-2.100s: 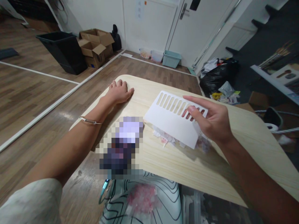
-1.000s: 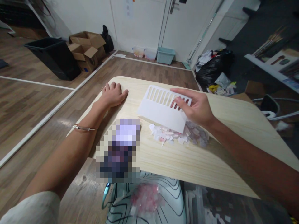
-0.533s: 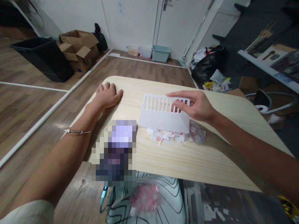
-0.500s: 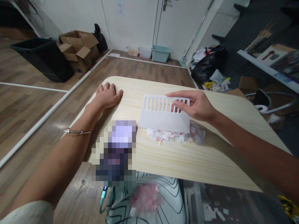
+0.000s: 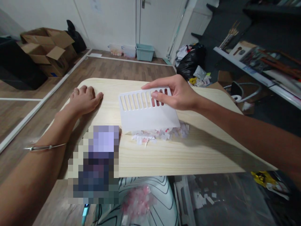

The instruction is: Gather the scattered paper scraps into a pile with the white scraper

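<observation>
A white slotted plastic scraper (image 5: 148,117) is gripped by my right hand (image 5: 177,92), thumb in front and fingers behind its upper right part. The scraper leans with its lower edge down by a pile of small paper scraps (image 5: 162,134), white with some pink, and hides part of them. My left hand (image 5: 83,99) rests palm down on the far left corner of the pale wooden table (image 5: 188,157), its fingers stretched out and holding nothing. Between my left forearm and the scraps lies a blurred-out rectangular object (image 5: 98,163) with a lit upper part.
Below the table's near edge, a clear bag of pink pieces (image 5: 137,202) lies on patterned fabric (image 5: 162,201). To its right stands a clear plastic bin (image 5: 225,197) with paper scraps. Cardboard boxes (image 5: 47,50), a teal tub (image 5: 145,52) and a black bag (image 5: 192,61) are on the floor beyond.
The whole view has shifted, so the table and hands appear further left. My right hand has tilted the scraper, its left side now lower. My left hand stays on the table corner.
</observation>
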Tool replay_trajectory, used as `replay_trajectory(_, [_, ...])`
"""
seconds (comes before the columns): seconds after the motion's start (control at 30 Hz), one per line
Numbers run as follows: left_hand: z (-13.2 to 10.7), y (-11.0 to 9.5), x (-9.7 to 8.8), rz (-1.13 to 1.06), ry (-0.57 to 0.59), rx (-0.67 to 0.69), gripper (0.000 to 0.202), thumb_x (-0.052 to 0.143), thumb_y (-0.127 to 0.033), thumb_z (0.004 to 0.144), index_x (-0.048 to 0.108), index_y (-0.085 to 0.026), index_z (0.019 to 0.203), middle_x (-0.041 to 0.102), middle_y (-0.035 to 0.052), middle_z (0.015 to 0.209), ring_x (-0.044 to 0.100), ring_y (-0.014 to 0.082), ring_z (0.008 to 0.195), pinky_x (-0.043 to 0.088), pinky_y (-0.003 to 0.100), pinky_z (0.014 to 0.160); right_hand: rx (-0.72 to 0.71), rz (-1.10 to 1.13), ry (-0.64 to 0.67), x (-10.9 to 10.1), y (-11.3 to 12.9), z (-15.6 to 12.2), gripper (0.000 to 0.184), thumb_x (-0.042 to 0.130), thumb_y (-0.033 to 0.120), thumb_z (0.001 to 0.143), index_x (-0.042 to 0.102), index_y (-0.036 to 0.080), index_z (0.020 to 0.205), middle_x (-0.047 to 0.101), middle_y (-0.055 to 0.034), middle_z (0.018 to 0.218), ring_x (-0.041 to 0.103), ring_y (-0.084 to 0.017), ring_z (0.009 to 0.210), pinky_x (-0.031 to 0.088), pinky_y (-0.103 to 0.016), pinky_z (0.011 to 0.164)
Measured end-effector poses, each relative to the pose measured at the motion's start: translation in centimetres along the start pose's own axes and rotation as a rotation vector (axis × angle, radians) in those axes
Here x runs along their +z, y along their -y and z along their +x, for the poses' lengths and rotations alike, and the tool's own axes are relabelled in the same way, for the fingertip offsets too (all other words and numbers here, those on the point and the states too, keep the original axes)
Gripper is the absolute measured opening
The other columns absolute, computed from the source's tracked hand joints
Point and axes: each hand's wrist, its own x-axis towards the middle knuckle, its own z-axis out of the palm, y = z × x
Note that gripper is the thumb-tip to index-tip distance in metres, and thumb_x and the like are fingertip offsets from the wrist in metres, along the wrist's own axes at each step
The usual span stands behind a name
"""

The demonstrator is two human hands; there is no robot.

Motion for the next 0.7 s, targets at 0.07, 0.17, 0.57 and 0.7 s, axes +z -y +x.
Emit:
replay_trajectory(0.07, [0.1, 0.1, 0.2, -0.021, -0.004, -0.006, 0.099, 0.022, -0.072, 0.115, 0.062, -0.002, 0.173, 0.051, 0.0412, 0.192, 0.048, 0.0623, 0.181, 0.040, 0.074, 0.148, 0.015, -0.004, -0.019, 0.8, 0.2, -0.5, 0.050, 0.072, 0.042, 0.107, 0.096, 0.015, 0.142, 0.096, -0.0110, 0.122, 0.084, -0.022, 0.090, 0.070, -0.035, 0.077])
replay_trajectory(0.17, [0.4, 0.5, 0.5, -0.065, -0.016, -0.021, 0.102, 0.024, -0.080, 0.113, 0.064, -0.011, 0.176, 0.052, 0.0333, 0.195, 0.045, 0.0601, 0.183, 0.038, 0.072, 0.150, 0.037, 0.001, -0.046, 1.9, 0.3, -1.4, 0.049, 0.072, 0.041, 0.107, 0.096, 0.014, 0.141, 0.096, -0.0117, 0.115, 0.085, -0.024, 0.092, 0.072, -0.037, 0.079])
replay_trajectory(0.57, [0.9, 1.1, 0.9, -0.102, -0.047, -0.003, 0.091, 0.034, -0.077, 0.111, 0.065, -0.027, 0.180, 0.061, 0.0269, 0.191, 0.048, 0.0610, 0.180, 0.041, 0.082, 0.145, -0.054, 0.110, 0.150, 1.7, 0.8, -1.1, 0.047, 0.074, 0.036, 0.110, 0.094, 0.013, 0.146, 0.096, -0.0093, 0.112, 0.085, -0.020, 0.085, 0.071, -0.032, 0.076])
replay_trajectory(0.7, [0.5, 0.6, 0.6, -0.063, -0.011, -0.020, 0.096, 0.026, -0.074, 0.113, 0.063, -0.014, 0.178, 0.053, 0.0295, 0.197, 0.045, 0.0591, 0.183, 0.039, 0.074, 0.150, -0.058, 0.113, 0.192, 1.0, 1.0, -1.1, 0.048, 0.074, 0.035, 0.111, 0.093, 0.014, 0.149, 0.094, -0.0072, 0.110, 0.086, -0.019, 0.089, 0.075, -0.034, 0.087])
